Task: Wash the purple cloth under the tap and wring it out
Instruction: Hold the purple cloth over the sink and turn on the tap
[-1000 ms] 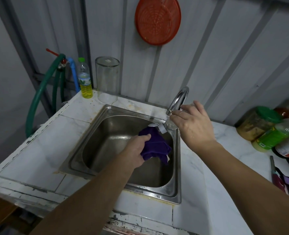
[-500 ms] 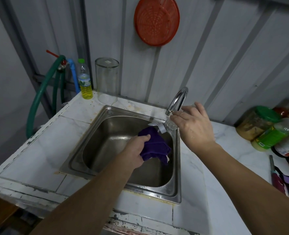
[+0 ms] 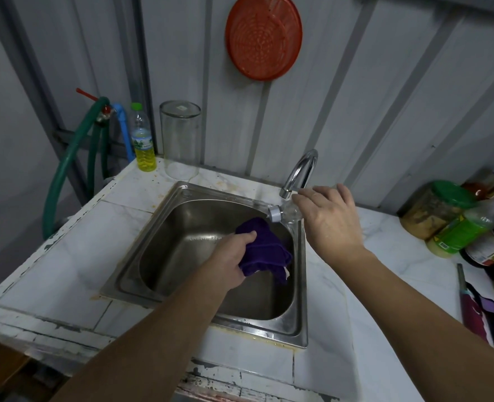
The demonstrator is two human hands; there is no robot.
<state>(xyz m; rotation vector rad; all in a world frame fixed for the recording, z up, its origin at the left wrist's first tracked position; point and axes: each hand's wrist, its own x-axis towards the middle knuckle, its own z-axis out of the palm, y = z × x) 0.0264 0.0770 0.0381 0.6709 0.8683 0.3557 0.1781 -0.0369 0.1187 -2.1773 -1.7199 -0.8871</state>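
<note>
Your left hand point(image 3: 232, 262) curls around the bunched purple cloth point(image 3: 264, 249), holding it over the right half of the stainless steel sink point(image 3: 164, 250), its loose end hanging down. Your right hand point(image 3: 328, 220), fingers bent, grips a clear plastic bottle point(image 3: 285, 211) lying on its side, neck pointing left, just under the curved chrome tap point(image 3: 299, 172).

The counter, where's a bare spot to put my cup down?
Bare counter lies left of the sink, and between sink and the right forearm. The far right corner is crowded with jars and bottles.
</note>
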